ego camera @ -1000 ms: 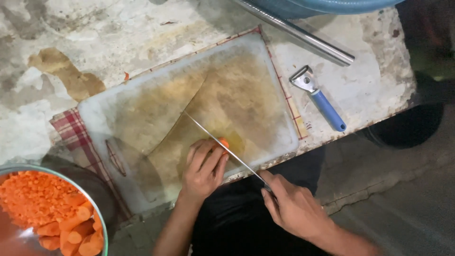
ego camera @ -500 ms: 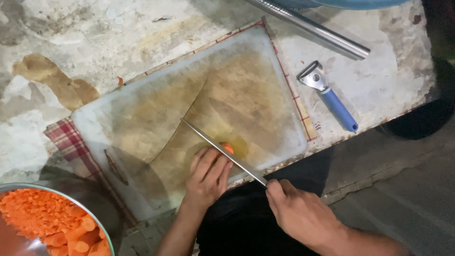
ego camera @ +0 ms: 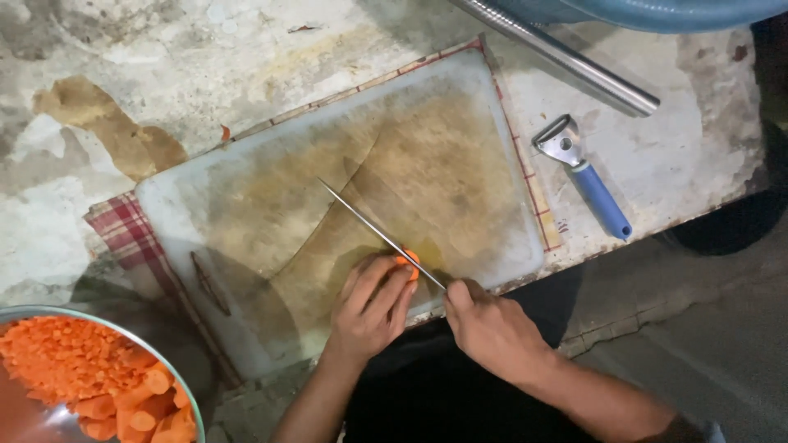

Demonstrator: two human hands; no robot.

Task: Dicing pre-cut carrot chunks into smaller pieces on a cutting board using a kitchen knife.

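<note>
Carrot piece (ego camera: 408, 259): small, orange, lying on the near edge of the cutting board (ego camera: 271, 213), pinned under the fingertips of the left hand (ego camera: 371, 310) and touching the knife (ego camera: 379, 235). Left hand: palm down, fingers curled over the carrot piece and pressing it to the board, not closed into a fist. Right hand (ego camera: 492, 328): just right of the left, clenched around the knife handle, which is hidden inside the grip. Knife: long thin blade, slanting from the right hand up and leftward across the board, its edge meeting the carrot piece beside the left fingertips. Bowl (ego camera: 185, 394): metal, at the lower left corner, only partly in frame, filled with diced carrot and larger carrot chunks (ego camera: 90, 381); well apart from both hands. Cutting board: large, pale, rectangular, heavily stained brown in the middle, lying askew on the table (ego camera: 123, 66). Cloth (ego camera: 123, 234): red checked, tucked under the board, showing at its left end and as a thin strip along its far and right edges. Peeler (ego camera: 584, 174): metal head, blue handle, lying on the table to the right of the board, clear of it. Metal tube (ego camera: 566, 61): shiny, lying diagonally beyond the peeler at the far right. Table: rough, pale, blotched surface with a brown stain at the far left.
</note>
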